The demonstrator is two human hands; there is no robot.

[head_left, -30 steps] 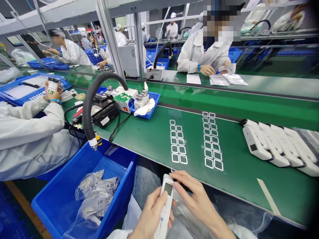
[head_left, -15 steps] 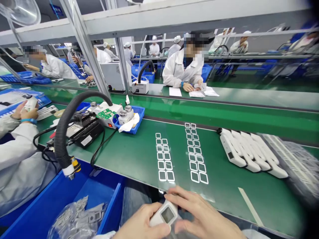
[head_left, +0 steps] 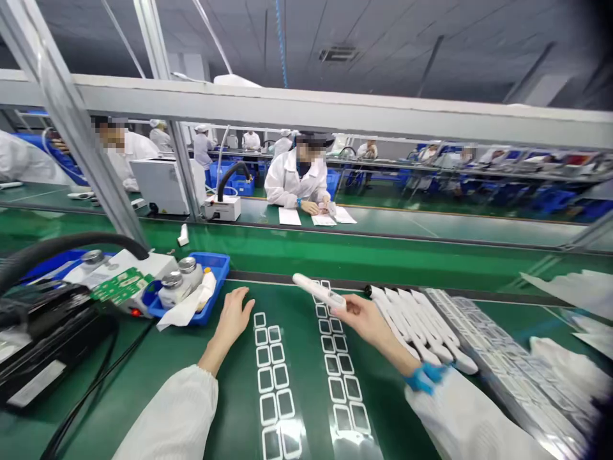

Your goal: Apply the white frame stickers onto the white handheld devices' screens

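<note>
My right hand (head_left: pixel 363 319), with a blue band at its wrist, holds a slim white handheld device (head_left: pixel 317 291) by its near end. The device tilts above the top of the right-hand columns of square, white-rimmed pieces (head_left: pixel 336 386). My left hand (head_left: pixel 233 316) is empty, its fingers stretched and the thumb apart. It hovers or rests on the bench between a small blue tray (head_left: pixel 216 287) and the left-hand columns of square pieces (head_left: pixel 266 378); whether it touches the surface I cannot tell.
White devices (head_left: pixel 426 319) lie side by side at the right, next to clear plastic trays (head_left: pixel 507 358). White bottles (head_left: pixel 179 286) and tissue fill the blue tray. Black equipment (head_left: pixel 43 338) with cables stands at the left. Across the green belt (head_left: pixel 383 265), a co-worker (head_left: pixel 301 176) handles papers.
My hands have parted from near my body and reached forward over the bench. The white device went forward in my right hand; my left let go. The view has tilted up and shifted right.
</note>
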